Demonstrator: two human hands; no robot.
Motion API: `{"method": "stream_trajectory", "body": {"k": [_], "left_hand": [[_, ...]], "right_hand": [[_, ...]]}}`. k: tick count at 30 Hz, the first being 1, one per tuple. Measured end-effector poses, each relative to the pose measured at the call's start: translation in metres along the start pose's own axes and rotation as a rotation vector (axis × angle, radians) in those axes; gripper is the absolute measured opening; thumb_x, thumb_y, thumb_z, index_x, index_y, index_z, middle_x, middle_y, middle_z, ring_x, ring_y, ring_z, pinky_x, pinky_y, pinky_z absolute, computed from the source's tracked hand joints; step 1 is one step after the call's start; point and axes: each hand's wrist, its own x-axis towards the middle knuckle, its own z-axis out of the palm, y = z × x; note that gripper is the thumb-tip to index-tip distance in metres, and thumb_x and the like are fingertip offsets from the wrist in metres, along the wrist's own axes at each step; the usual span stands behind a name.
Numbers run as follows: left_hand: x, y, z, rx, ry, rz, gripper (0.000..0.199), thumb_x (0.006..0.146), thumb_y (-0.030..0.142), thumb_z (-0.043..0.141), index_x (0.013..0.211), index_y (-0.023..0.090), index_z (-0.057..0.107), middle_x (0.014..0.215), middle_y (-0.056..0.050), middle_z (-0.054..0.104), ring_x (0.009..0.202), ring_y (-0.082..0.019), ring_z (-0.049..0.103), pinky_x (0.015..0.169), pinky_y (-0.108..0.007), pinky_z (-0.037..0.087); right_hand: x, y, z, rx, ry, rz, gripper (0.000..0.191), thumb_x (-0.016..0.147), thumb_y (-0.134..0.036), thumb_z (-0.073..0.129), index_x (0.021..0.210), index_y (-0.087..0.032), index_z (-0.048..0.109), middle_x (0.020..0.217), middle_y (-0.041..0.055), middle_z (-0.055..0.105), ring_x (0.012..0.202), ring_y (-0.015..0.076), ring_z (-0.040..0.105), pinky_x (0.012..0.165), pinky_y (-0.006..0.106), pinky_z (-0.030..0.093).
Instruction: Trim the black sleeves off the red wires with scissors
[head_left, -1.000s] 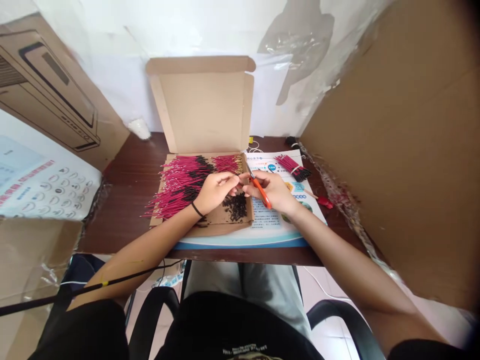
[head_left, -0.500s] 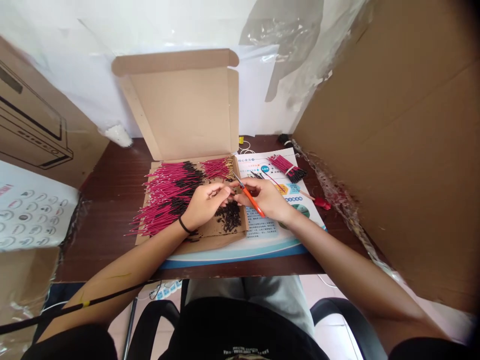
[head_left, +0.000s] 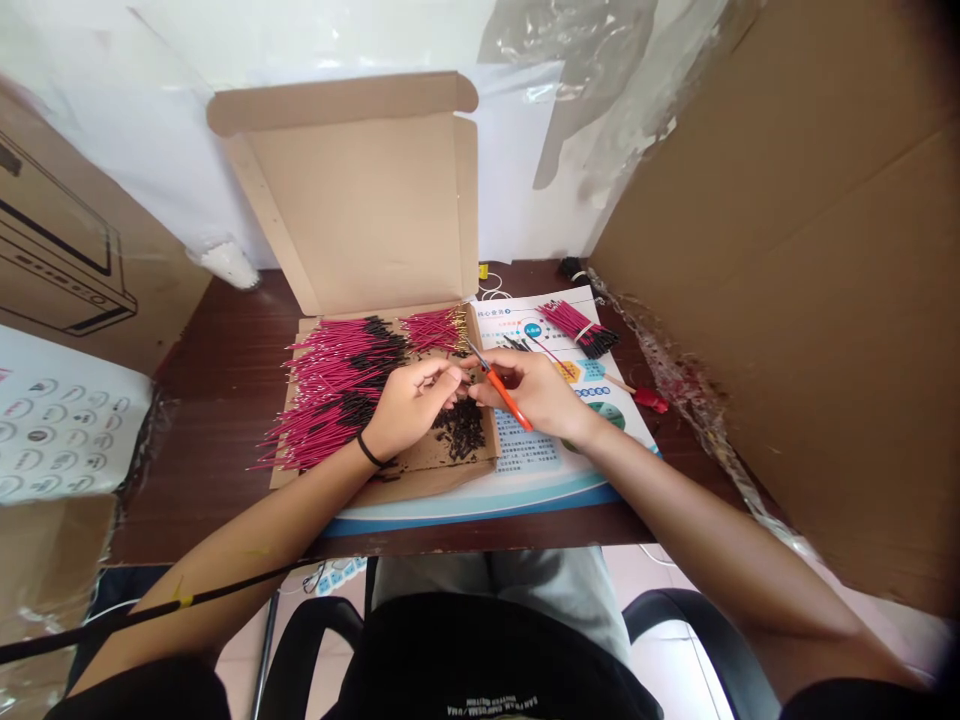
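Observation:
My right hand is shut on a pair of orange-handled scissors, with the thin blades pointing up and left toward my left hand. The left fingertips are pinched close to the blades. Whatever they hold is too thin to make out. Just left of my left hand lies a large pile of red wires with black sections and gold tips. Black snippets form a heap beneath my hands on the flattened base of a cardboard box.
The box's lid stands open behind the wires. On the right lie a printed leaflet, a banded wire bundle and a red-handled tool. Cardboard panels flank the dark wooden table.
The whole scene has shifted left and slightly up in view as my head moved. My hands and the scissors stay together in nearly the same pose.

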Motion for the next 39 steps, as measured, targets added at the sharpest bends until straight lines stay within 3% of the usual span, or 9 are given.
{"method": "stream_trajectory", "body": {"k": [4, 9, 15, 18, 21, 24, 27, 33, 39], "left_hand": [[0.001, -0.001, 0.000, -0.003, -0.018, -0.011, 0.021, 0.084, 0.034, 0.058, 0.075, 0.016, 0.065, 0.057, 0.000, 0.061, 0.052, -0.010, 0.057, 0.052, -0.020, 0.047], [0.002, -0.002, -0.001, -0.001, -0.013, 0.011, 0.024, 0.085, 0.037, 0.058, 0.076, 0.016, 0.065, 0.057, 0.000, 0.060, 0.052, -0.010, 0.057, 0.052, -0.021, 0.047], [0.000, -0.004, 0.001, 0.026, -0.006, 0.009, 0.025, 0.085, 0.038, 0.059, 0.078, 0.014, 0.066, 0.059, -0.001, 0.062, 0.054, -0.010, 0.058, 0.054, -0.022, 0.049], [0.000, 0.005, -0.004, 0.008, -0.034, 0.012, 0.028, 0.086, 0.039, 0.058, 0.091, 0.013, 0.069, 0.075, -0.006, 0.070, 0.063, -0.013, 0.064, 0.062, -0.025, 0.053], [0.004, 0.019, -0.025, 0.008, -0.054, 0.013, 0.036, 0.087, 0.038, 0.056, 0.114, 0.015, 0.065, 0.106, -0.013, 0.071, 0.080, -0.016, 0.067, 0.070, -0.029, 0.055], [0.012, 0.029, -0.057, 0.284, -0.035, 0.048, 0.025, 0.086, 0.031, 0.056, 0.101, 0.017, 0.071, 0.097, -0.010, 0.073, 0.071, -0.014, 0.064, 0.064, -0.026, 0.052], [0.018, 0.029, -0.085, 0.588, -0.105, 0.100, 0.020, 0.084, 0.031, 0.057, 0.079, 0.019, 0.072, 0.079, -0.004, 0.073, 0.067, -0.013, 0.062, 0.063, -0.024, 0.047], [0.011, 0.028, -0.097, 0.915, -0.457, 0.138, 0.012, 0.076, 0.030, 0.061, 0.077, 0.021, 0.069, 0.077, -0.001, 0.066, 0.067, -0.013, 0.057, 0.065, -0.024, 0.041], [0.002, 0.029, -0.107, 1.059, -0.477, 0.065, 0.014, 0.069, 0.032, 0.066, 0.074, 0.021, 0.061, 0.078, -0.001, 0.061, 0.067, -0.015, 0.053, 0.062, -0.025, 0.037]], "right_hand": [[0.000, 0.000, -0.001, -0.009, -0.009, -0.008, 0.033, 0.070, -0.029, 0.074, 0.101, -0.018, 0.071, 0.071, -0.0026, 0.061, 0.061, 0.0085, 0.047, 0.057, 0.024, 0.041], [0.001, 0.000, -0.001, 0.014, -0.007, 0.008, 0.035, 0.070, -0.033, 0.073, 0.101, -0.018, 0.071, 0.084, 0.0014, 0.067, 0.069, 0.0110, 0.054, 0.064, 0.027, 0.046], [-0.001, -0.005, 0.000, -0.144, 0.003, -0.043, 0.029, 0.074, -0.030, 0.070, 0.099, -0.016, 0.070, 0.070, -0.0031, 0.058, 0.059, 0.0080, 0.043, 0.058, 0.024, 0.040], [-0.002, -0.009, -0.006, -0.258, 0.063, -0.074, 0.027, 0.076, -0.031, 0.067, 0.099, -0.018, 0.071, 0.064, -0.0044, 0.054, 0.056, 0.0082, 0.041, 0.055, 0.024, 0.037], [-0.003, -0.016, -0.020, -0.459, 0.216, -0.093, 0.031, 0.077, -0.030, 0.065, 0.105, -0.018, 0.070, 0.065, -0.0015, 0.059, 0.058, 0.0112, 0.047, 0.059, 0.027, 0.040], [-0.003, -0.023, -0.032, -0.936, 0.344, -0.036, 0.032, 0.081, -0.023, 0.057, 0.109, -0.021, 0.071, 0.077, 0.0058, 0.068, 0.070, 0.0193, 0.058, 0.067, 0.033, 0.042], [-0.003, -0.026, -0.035, -1.195, 0.311, 0.140, 0.031, 0.084, -0.027, 0.053, 0.109, -0.023, 0.071, 0.085, 0.0113, 0.071, 0.075, 0.0253, 0.062, 0.063, 0.034, 0.041], [-0.004, -0.026, -0.030, -1.384, 0.271, 0.288, 0.033, 0.090, -0.036, 0.046, 0.107, -0.019, 0.069, 0.085, 0.0156, 0.070, 0.073, 0.0276, 0.063, 0.058, 0.034, 0.039], [-0.006, -0.028, -0.023, -1.392, 0.247, 0.220, 0.033, 0.090, -0.036, 0.045, 0.106, -0.019, 0.069, 0.085, 0.0146, 0.070, 0.072, 0.0266, 0.063, 0.057, 0.033, 0.037]]}}
